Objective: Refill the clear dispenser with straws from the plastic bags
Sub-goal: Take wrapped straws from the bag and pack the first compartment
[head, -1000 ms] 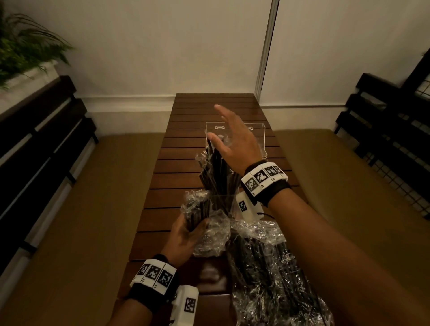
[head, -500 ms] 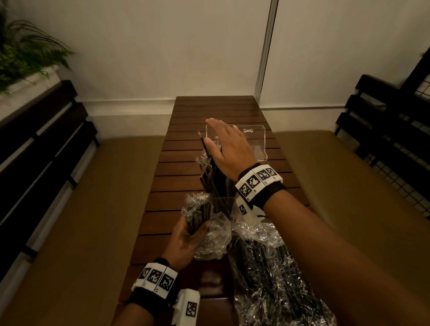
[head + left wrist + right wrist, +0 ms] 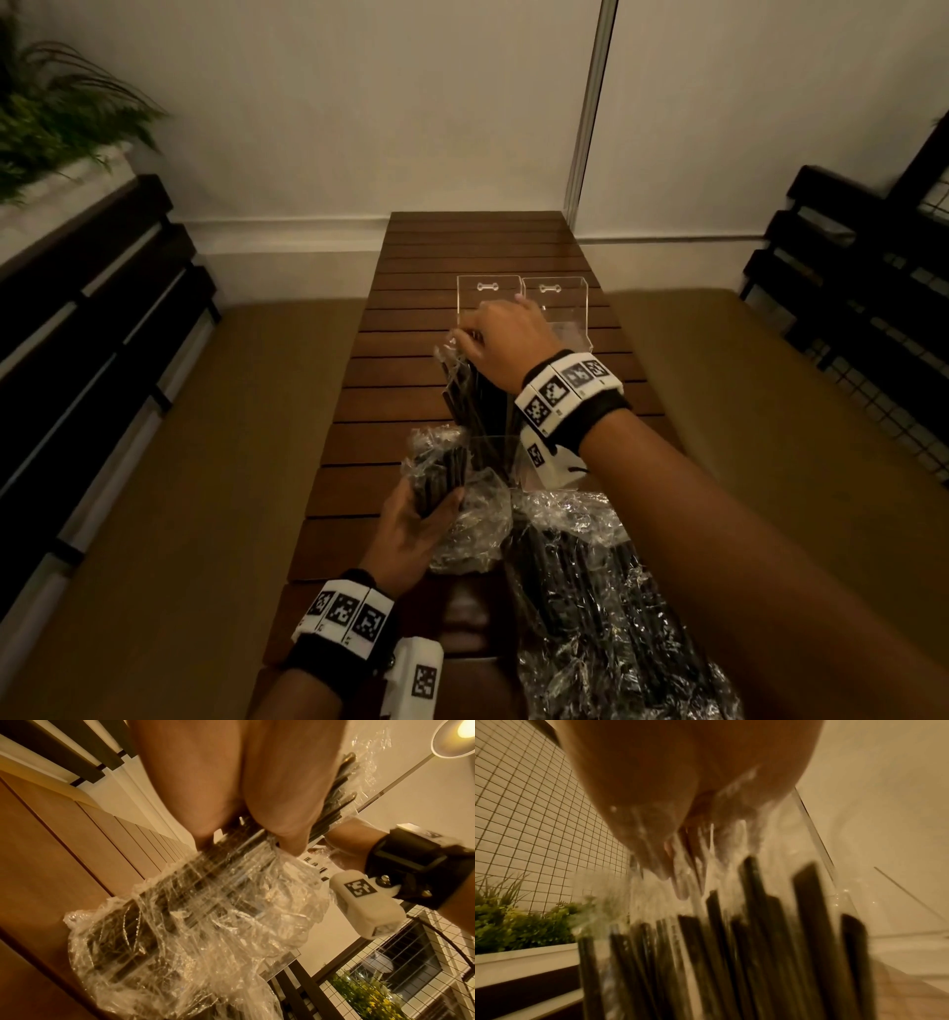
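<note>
The right hand (image 3: 500,342) pinches black straws (image 3: 475,395) standing in the clear acrylic dispenser (image 3: 557,308) on the slatted wooden surface (image 3: 477,246); the left hand (image 3: 413,529) grips a crinkled clear plastic bag (image 3: 452,462) (straws inside).

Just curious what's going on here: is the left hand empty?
No, the left hand grips a bundle of black straws still wrapped in a clear bag.

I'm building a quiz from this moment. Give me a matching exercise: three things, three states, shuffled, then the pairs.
Things:
1. left hand
2. right hand
3. clear dispenser

States:
A. stands open on the wooden table
B. grips a bag of straws near the table's near end
C. pinches the plastic atop the upright black straws

Pairs: 1-B, 2-C, 3-A
</note>
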Demonstrator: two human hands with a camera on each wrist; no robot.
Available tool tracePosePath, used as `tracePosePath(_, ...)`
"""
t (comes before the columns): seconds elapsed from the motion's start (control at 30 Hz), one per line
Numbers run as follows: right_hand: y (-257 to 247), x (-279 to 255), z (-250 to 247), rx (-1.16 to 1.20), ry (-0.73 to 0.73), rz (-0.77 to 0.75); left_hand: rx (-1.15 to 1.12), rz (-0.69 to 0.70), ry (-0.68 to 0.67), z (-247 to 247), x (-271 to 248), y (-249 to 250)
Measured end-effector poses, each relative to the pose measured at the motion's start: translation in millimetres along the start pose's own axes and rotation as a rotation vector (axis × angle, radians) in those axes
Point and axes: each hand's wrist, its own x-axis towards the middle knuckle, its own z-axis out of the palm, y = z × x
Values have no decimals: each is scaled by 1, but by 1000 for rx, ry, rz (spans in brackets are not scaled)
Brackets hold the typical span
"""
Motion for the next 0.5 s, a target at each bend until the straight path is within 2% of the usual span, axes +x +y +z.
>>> tracePosePath(0.1, 3, -17, 3, -26, -119, 23, 10, 14, -9, 2, 1, 2)
tracePosePath(0.17, 3, -27, 1, 52, -70, 23, 19, 16, -13, 2, 2, 2)
tracePosePath(0.2, 3, -34, -1, 116, 34, 11, 21, 19, -16, 1, 2, 2)
tracePosePath(0.3, -6, -68, -2, 299, 493, -34, 32, 17, -3, -1, 4, -1)
tracePosePath(0.33, -13, -82, 2, 367, 546, -32, 28, 16, 0, -2, 5, -3)
tracePosePath(0.37, -20, -95, 8, 437, 520, -28, 22, 18, -7, -3, 5, -4)
tracePosePath(0.5, -41, -130, 38, 601, 162, 53, -26, 31, -93, -4, 2, -2)
